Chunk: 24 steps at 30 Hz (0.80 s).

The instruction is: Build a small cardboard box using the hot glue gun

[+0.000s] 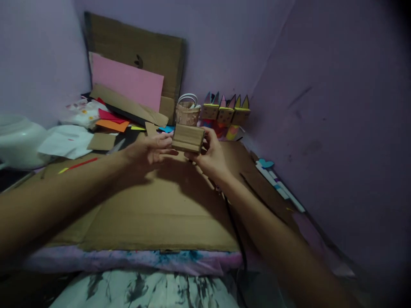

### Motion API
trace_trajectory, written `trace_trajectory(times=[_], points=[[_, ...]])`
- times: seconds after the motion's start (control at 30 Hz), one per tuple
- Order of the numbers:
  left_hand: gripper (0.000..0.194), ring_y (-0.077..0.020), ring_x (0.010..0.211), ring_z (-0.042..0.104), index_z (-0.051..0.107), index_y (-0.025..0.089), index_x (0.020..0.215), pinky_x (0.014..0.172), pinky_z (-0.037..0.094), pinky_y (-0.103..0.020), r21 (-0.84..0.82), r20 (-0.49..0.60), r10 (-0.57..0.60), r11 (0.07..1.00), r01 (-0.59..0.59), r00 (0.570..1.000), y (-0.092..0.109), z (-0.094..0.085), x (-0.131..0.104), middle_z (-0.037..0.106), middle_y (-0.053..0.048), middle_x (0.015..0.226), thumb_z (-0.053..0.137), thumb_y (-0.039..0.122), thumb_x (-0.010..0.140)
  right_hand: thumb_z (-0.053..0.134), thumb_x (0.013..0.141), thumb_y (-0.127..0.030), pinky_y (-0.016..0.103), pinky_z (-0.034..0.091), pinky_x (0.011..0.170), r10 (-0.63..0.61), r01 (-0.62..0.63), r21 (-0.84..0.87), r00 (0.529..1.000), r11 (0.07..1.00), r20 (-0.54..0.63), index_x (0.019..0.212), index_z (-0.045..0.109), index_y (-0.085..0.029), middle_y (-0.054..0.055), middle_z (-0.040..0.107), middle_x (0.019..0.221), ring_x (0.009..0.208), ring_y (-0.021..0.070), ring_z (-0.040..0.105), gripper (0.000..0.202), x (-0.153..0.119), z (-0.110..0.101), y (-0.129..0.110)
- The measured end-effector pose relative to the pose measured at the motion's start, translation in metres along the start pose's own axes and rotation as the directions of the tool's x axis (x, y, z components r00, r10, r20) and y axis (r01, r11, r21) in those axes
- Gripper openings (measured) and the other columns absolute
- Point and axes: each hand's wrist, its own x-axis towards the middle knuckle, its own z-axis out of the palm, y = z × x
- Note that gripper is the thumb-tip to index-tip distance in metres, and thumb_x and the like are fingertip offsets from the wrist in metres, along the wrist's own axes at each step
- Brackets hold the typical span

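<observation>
A small brown cardboard box (188, 138) is held up above the cardboard-covered table. My right hand (212, 156) grips its right side, with the thumb below and the fingers behind. Beside its left edge is my left hand (157, 149), fingers stretched out and apart, the upper fingertips at or close to the box's edge. Whether they press on it I cannot tell. Under both hands lies a large cardboard sheet (154, 220), darkened by their shadows. A black cable (236, 226) runs down from near my right wrist.
At the back stand a small basket (188, 114) and several pointed-eared cardboard figures (226, 113). A pink sheet (128, 79) leans on a cardboard panel (167, 49). Coloured paper scraps (112, 124), white paper (66, 141) and a white pot (21, 141) are left. Paper strips (281, 186) lie along the right wall.
</observation>
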Motion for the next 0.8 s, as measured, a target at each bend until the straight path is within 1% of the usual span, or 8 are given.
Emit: trace_trajectory(times=[0.13, 0.23, 0.33, 0.47, 0.53, 0.6, 0.7, 0.8], points=[[0.064, -0.0323, 0.11, 0.059, 0.052, 0.018, 0.125, 0.09, 0.049, -0.043, 0.037, 0.054, 0.035, 0.999, -0.037, 0.998, -0.01, 0.014, 0.008, 0.065, -0.012, 0.116, 0.074, 0.027, 0.065, 0.08, 0.058, -0.021, 0.042, 0.043, 0.096, 0.041, -0.042, 0.022, 0.998, 0.999, 0.054, 0.109, 0.052, -0.027, 0.002, 0.059, 0.114, 0.105, 0.0231, 0.057, 0.058, -0.01, -0.004, 0.011], [0.079, -0.0339, 0.122, 0.05, 0.046, 0.017, 0.129, 0.099, 0.044, -0.043, 0.193, -0.054, 0.128, 0.974, -0.116, 0.99, -0.02, 0.022, 0.007, 0.056, -0.013, 0.13, 0.08, 0.025, 0.058, 0.085, 0.053, -0.026, 0.046, 0.034, 0.106, 0.086, -0.088, 0.028, 0.993, 0.996, 0.085, 0.116, 0.054, -0.027, 0.004, 0.051, 0.131, 0.123, 0.0278, 0.047, 0.07, -0.017, -0.008, 0.002], [0.095, -0.0332, 0.131, 0.04, 0.035, 0.019, 0.137, 0.106, 0.038, -0.041, 0.297, -0.104, 0.182, 0.944, -0.144, 0.978, -0.026, 0.022, 0.007, 0.044, -0.014, 0.142, 0.082, 0.027, 0.055, 0.081, 0.061, -0.039, 0.05, 0.034, 0.106, 0.24, -0.242, 0.103, 0.97, 0.965, 0.033, 0.132, 0.043, -0.026, 0.008, 0.049, 0.136, 0.126, 0.0298, 0.045, 0.081, -0.019, -0.011, -0.008], [0.088, -0.0318, 0.132, 0.039, 0.033, 0.022, 0.136, 0.104, 0.041, -0.039, 0.336, -0.153, 0.181, 0.934, -0.121, 0.971, -0.03, 0.021, 0.005, 0.041, -0.012, 0.144, 0.078, 0.024, 0.061, 0.082, 0.06, -0.035, 0.051, 0.04, 0.102, 0.378, -0.371, 0.096, 0.924, 0.924, -0.063, 0.132, 0.044, -0.027, 0.009, 0.052, 0.133, 0.121, 0.0319, 0.049, 0.082, -0.022, -0.008, -0.014], [0.085, -0.0335, 0.13, 0.042, 0.038, 0.022, 0.133, 0.102, 0.043, -0.039, 0.359, -0.124, 0.191, 0.924, -0.135, 0.974, -0.029, 0.021, 0.001, 0.047, -0.012, 0.14, 0.081, 0.027, 0.059, 0.081, 0.062, -0.032, 0.052, 0.042, 0.1, 0.418, -0.414, 0.09, 0.908, 0.906, -0.037, 0.131, 0.046, -0.029, 0.008, 0.054, 0.131, 0.116, 0.0325, 0.053, 0.078, -0.027, -0.006, -0.017], [0.085, -0.0356, 0.129, 0.043, 0.041, 0.022, 0.132, 0.101, 0.044, -0.04, 0.326, -0.077, 0.136, 0.94, -0.104, 0.988, -0.026, 0.021, -0.003, 0.049, -0.012, 0.138, 0.082, 0.033, 0.058, 0.084, 0.058, -0.027, 0.052, 0.038, 0.103, 0.423, -0.419, 0.085, 0.905, 0.904, -0.041, 0.128, 0.048, -0.032, 0.006, 0.054, 0.13, 0.118, 0.0334, 0.051, 0.079, -0.031, -0.005, -0.02], [0.081, -0.035, 0.129, 0.043, 0.041, 0.026, 0.134, 0.102, 0.042, -0.043, 0.177, -0.006, -0.002, 0.984, 0.003, 1.0, -0.021, 0.021, -0.009, 0.049, -0.01, 0.139, 0.077, 0.043, 0.064, 0.086, 0.057, -0.026, 0.054, 0.036, 0.104, 0.411, -0.407, 0.072, 0.91, 0.91, -0.05, 0.123, 0.054, -0.036, 0.005, 0.055, 0.127, 0.117, 0.0349, 0.051, 0.074, -0.036, -0.004, -0.022], [0.078, -0.0339, 0.131, 0.042, 0.039, 0.03, 0.137, 0.103, 0.042, -0.044, 0.075, 0.049, -0.043, 0.996, 0.039, 0.998, -0.024, 0.016, -0.012, 0.047, -0.009, 0.141, 0.074, 0.043, 0.068, 0.086, 0.058, -0.028, 0.053, 0.037, 0.103, 0.408, -0.401, 0.101, 0.911, 0.91, -0.062, 0.12, 0.057, -0.038, 0.006, 0.056, 0.125, 0.115, 0.0354, 0.052, 0.069, -0.04, -0.005, -0.016]])
